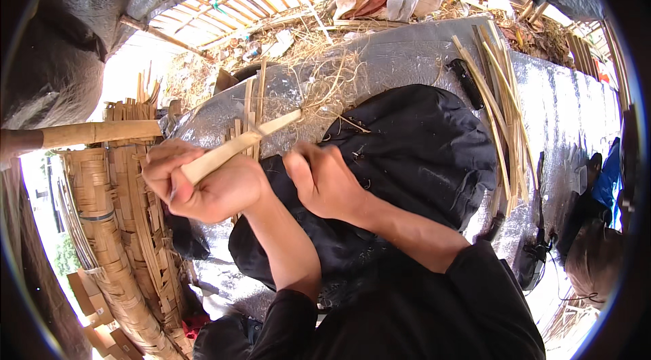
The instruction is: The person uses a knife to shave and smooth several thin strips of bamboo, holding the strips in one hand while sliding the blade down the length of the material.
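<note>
**Holding one pale strip, with more lying about**

Has a pale strip (227,153) clamped in the left hand (210,187), closed snugly round the broad lower end. Holds it slanting up and away, clear of the silver mat (566,105), its tip toward a tangle of curly shavings (332,85). Shows a grey blur partway along it, too smeared to name. Has the right hand (325,180) curled into a fist just beside, above the black cloth (420,143) spread over the lap; cannot tell from this view whether closed on a tool or on nothing.

Farther out, shows shavings strewn inward from the mat's far edge. Behind the left hand, toward the mat's left edge, shows a few narrow strips (260,102). Right of the cloth, shows a loose bundle of long strips (512,116) running back to the far edge, with a slim black object (466,84) near its left side. Past the left edge, shows woven bamboo (102,183).

Judging by the shavings, seems well into trimming, with some cutting done. Looks unfinished with the strip in hand, not yet laid down. Cannot tell which of the other strips are done and which are left.
</note>
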Demonstrator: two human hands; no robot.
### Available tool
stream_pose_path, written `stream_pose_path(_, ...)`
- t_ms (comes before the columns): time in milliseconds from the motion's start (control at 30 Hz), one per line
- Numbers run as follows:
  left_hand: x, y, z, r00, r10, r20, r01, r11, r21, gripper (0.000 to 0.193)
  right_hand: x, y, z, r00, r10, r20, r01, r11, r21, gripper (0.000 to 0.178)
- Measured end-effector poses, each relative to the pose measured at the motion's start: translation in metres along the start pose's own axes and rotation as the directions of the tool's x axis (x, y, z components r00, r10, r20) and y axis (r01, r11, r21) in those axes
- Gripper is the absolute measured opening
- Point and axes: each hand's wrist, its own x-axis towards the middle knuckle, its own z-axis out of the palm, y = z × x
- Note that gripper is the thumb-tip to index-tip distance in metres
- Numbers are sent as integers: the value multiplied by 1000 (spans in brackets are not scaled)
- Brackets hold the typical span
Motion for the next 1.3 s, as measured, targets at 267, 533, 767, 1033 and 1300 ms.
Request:
stream_pose_path(267,-8,8,12,998,59,-33,-56,995,81,25,3,-12,-14,998,-29,-59,28,999,-18,57)
stream_pose_path(533,-2,5,-8,999,25,-45,-22,997,81,26,12,-25,-20,997,-39,-66,41,999,30,56)
stream_pose_path(767,1,5,-10,991,-33,-132,47,993,105,25,29,-5,-15,1000,28,-10,-30,979,-200,57)
stream_pose_path(1033,7,-8,0,970,-70,-233,107,983,148,19,17,23,2,998,-26,-53,7,942,-337,59)
stream_pose_path(1300,9,-8,-4,932,-166,-323,189,981,39,21,24,27,0,966,214,147,-154,929,-337,62)
